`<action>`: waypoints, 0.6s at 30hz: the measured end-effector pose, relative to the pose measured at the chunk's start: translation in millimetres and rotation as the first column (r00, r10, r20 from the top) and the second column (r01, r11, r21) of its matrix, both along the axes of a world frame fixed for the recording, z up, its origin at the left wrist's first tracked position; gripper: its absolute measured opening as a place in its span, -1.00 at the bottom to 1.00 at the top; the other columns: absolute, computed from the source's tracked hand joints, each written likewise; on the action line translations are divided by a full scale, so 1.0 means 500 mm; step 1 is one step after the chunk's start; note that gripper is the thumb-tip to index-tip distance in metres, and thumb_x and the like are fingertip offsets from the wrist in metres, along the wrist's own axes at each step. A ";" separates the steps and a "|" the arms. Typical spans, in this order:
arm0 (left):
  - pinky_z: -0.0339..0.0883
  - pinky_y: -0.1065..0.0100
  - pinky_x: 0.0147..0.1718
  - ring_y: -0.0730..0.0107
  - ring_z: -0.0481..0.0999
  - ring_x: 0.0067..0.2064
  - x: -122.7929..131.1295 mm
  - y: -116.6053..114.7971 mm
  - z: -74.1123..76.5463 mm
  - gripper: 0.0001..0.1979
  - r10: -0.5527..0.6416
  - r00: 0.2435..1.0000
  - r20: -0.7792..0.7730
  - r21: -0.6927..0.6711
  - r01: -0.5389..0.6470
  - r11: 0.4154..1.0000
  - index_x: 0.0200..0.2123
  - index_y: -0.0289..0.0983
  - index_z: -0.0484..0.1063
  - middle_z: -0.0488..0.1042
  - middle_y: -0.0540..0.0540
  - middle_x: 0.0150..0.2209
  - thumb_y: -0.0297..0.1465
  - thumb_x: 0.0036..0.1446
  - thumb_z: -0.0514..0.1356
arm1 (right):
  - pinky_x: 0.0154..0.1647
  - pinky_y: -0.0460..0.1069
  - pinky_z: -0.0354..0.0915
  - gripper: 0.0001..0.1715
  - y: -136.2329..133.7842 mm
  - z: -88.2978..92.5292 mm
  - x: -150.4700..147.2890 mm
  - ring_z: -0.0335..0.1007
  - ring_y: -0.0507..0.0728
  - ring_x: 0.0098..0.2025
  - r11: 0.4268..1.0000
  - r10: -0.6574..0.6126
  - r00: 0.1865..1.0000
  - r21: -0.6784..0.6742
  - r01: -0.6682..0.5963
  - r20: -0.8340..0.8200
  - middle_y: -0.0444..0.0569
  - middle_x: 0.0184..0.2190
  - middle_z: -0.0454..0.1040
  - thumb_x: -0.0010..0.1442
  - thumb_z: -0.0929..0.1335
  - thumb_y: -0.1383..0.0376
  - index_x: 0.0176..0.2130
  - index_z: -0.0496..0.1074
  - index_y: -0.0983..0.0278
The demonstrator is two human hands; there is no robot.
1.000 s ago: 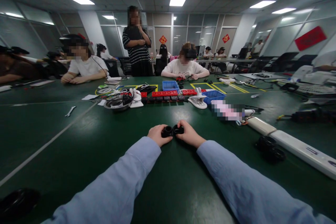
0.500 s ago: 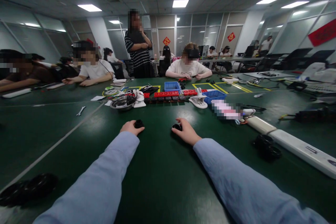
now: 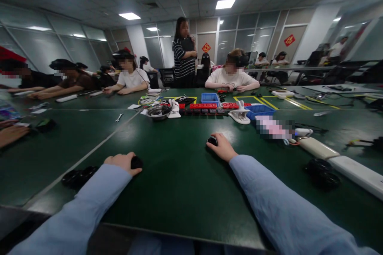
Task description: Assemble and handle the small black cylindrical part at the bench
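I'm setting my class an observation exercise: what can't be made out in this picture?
Head view: full shape of the left black part, partly hidden by the left hand.
Head view: full shape of the right black part, partly hidden by the right hand.
Head view: right-hand end of the white bar, cut off by the picture's edge.
Head view: the pink item, masked by pixel blocks.

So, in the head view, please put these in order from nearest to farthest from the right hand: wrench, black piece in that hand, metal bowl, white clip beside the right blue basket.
From the right hand:
1. Black piece: within its grasp.
2. White clip: ahead, slightly right.
3. Metal bowl: ahead, to the left.
4. Wrench: farther left.
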State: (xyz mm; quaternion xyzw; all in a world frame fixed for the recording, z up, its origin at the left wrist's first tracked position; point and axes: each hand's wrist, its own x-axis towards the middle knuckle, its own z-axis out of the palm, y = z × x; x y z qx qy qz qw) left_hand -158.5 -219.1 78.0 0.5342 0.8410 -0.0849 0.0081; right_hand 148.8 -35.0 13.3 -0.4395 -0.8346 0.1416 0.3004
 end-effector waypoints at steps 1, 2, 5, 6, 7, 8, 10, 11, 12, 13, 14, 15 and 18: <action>0.13 0.09 -0.23 0.00 0.32 -0.18 0.001 -0.016 0.004 -0.46 -0.032 0.999 -0.027 0.003 0.032 0.999 -0.21 -0.28 0.32 0.39 -0.25 -0.26 -0.08 -0.26 0.09 | -0.07 0.03 0.09 -0.50 0.000 0.000 0.000 0.17 0.11 -0.10 1.000 -0.001 1.000 0.002 0.001 0.009 0.05 -0.17 0.24 -0.03 0.24 0.09 -0.13 0.22 0.32; 0.12 0.08 -0.23 -0.01 0.30 -0.16 0.001 -0.029 0.006 -0.47 -0.055 0.997 -0.045 0.008 0.055 0.998 -0.22 -0.28 0.34 0.38 -0.26 -0.25 -0.08 -0.27 0.10 | -0.07 0.03 0.10 -0.50 -0.001 0.000 0.000 0.17 0.11 -0.10 1.000 0.001 1.000 0.003 -0.001 0.018 0.05 -0.18 0.24 -0.03 0.24 0.10 -0.13 0.22 0.32; 0.10 0.06 -0.22 -0.02 0.26 -0.13 -0.012 -0.051 0.011 -0.47 -0.062 0.996 -0.056 0.007 0.063 0.998 -0.25 -0.26 0.36 0.35 -0.27 -0.23 -0.08 -0.31 0.12 | -0.08 0.03 0.10 -0.52 -0.001 0.000 -0.001 0.17 0.12 -0.11 1.000 0.009 0.999 0.011 -0.009 0.047 0.05 -0.19 0.25 -0.03 0.24 0.12 -0.13 0.23 0.31; 0.10 0.05 -0.22 -0.03 0.25 -0.13 -0.019 -0.052 0.012 -0.48 -0.059 0.997 -0.052 -0.004 0.059 0.998 -0.25 -0.25 0.37 0.34 -0.27 -0.23 -0.09 -0.32 0.13 | -0.09 0.03 0.10 -0.53 -0.001 -0.001 -0.001 0.17 0.12 -0.11 1.000 0.009 0.998 0.012 -0.009 0.055 0.05 -0.19 0.25 -0.03 0.24 0.12 -0.13 0.23 0.31; 0.09 0.05 -0.22 -0.03 0.25 -0.13 -0.026 -0.050 0.014 -0.49 -0.059 0.997 -0.051 -0.018 0.058 0.998 -0.26 -0.24 0.37 0.35 -0.27 -0.23 -0.09 -0.33 0.15 | -0.09 0.02 0.10 -0.53 -0.001 -0.001 -0.001 0.17 0.12 -0.11 1.000 0.005 0.998 0.014 -0.006 0.061 0.05 -0.19 0.25 -0.02 0.24 0.12 -0.13 0.23 0.31; 0.09 0.04 -0.22 -0.04 0.26 -0.13 -0.033 -0.045 0.017 -0.50 -0.065 0.996 -0.052 -0.036 0.064 0.997 -0.27 -0.22 0.38 0.35 -0.26 -0.23 -0.10 -0.35 0.16 | -0.09 0.02 0.10 -0.53 -0.002 -0.001 -0.001 0.17 0.12 -0.11 1.000 0.001 0.998 0.015 -0.002 0.067 0.05 -0.18 0.25 -0.02 0.24 0.12 -0.13 0.23 0.31; 0.08 0.01 -0.21 -0.06 0.26 -0.13 -0.044 -0.028 0.024 -0.53 -0.079 0.994 -0.077 -0.066 0.074 0.995 -0.30 -0.23 0.39 0.36 -0.28 -0.23 -0.15 -0.37 0.20 | -0.08 0.01 0.10 -0.52 -0.003 -0.002 -0.002 0.17 0.13 -0.10 1.000 -0.007 0.997 0.012 0.006 0.075 0.07 -0.17 0.25 -0.02 0.24 0.12 -0.13 0.23 0.33; 0.07 0.00 -0.20 -0.07 0.27 -0.13 -0.048 -0.017 0.029 -0.55 -0.089 0.991 -0.096 -0.075 0.082 0.994 -0.33 -0.25 0.40 0.37 -0.29 -0.23 -0.19 -0.39 0.22 | -0.08 0.01 0.10 -0.51 -0.004 -0.001 -0.002 0.16 0.13 -0.10 1.000 -0.010 0.997 0.010 0.010 0.077 0.07 -0.17 0.25 -0.02 0.24 0.12 -0.12 0.23 0.33; 0.06 0.00 -0.20 -0.08 0.27 -0.13 -0.051 -0.006 0.034 -0.58 -0.096 0.989 -0.112 -0.081 0.087 0.993 -0.36 -0.28 0.41 0.38 -0.31 -0.24 -0.23 -0.40 0.24 | -0.08 0.01 0.10 -0.50 -0.005 -0.001 -0.002 0.17 0.13 -0.10 1.000 -0.013 0.997 0.009 0.012 0.077 0.08 -0.17 0.25 -0.02 0.23 0.11 -0.12 0.22 0.34; 0.06 0.00 -0.19 -0.09 0.29 -0.14 -0.054 0.006 0.039 -0.63 -0.090 0.989 -0.115 -0.089 0.080 0.993 -0.41 -0.30 0.42 0.40 -0.32 -0.26 -0.28 -0.42 0.25 | -0.07 0.01 0.10 -0.50 -0.005 -0.001 -0.002 0.17 0.13 -0.10 1.000 -0.013 0.997 0.006 0.013 0.078 0.08 -0.16 0.25 -0.02 0.23 0.11 -0.11 0.22 0.34; 0.05 0.00 -0.19 -0.10 0.31 -0.16 -0.057 0.018 0.045 -0.69 -0.074 0.992 -0.106 -0.095 0.064 0.993 -0.48 -0.31 0.42 0.42 -0.31 -0.30 -0.33 -0.44 0.27 | -0.07 0.01 0.10 -0.50 -0.006 0.000 -0.001 0.17 0.13 -0.11 1.000 -0.014 0.997 0.003 0.014 0.077 0.08 -0.16 0.25 -0.02 0.23 0.11 -0.11 0.22 0.34; 0.05 0.00 -0.18 -0.10 0.33 -0.18 -0.061 0.029 0.050 -0.75 -0.050 0.994 -0.094 -0.093 0.041 0.995 -0.57 -0.32 0.40 0.44 -0.29 -0.35 -0.38 -0.47 0.28 | -0.07 0.01 0.10 -0.49 -0.006 0.001 -0.001 0.17 0.13 -0.11 1.000 -0.016 0.997 0.000 0.016 0.077 0.08 -0.16 0.25 -0.02 0.23 0.11 -0.11 0.22 0.34; 0.03 -0.05 -0.18 -0.10 0.38 -0.27 -0.077 0.053 0.063 -0.82 0.044 0.999 -0.010 0.025 -0.044 0.999 -0.79 -0.34 0.28 0.44 -0.19 -0.54 -0.48 -0.49 0.27 | -0.08 0.00 0.10 -0.49 -0.008 0.003 0.001 0.18 0.13 -0.11 1.000 -0.019 0.997 -0.007 0.020 0.078 0.08 -0.16 0.25 -0.02 0.24 0.11 -0.11 0.22 0.34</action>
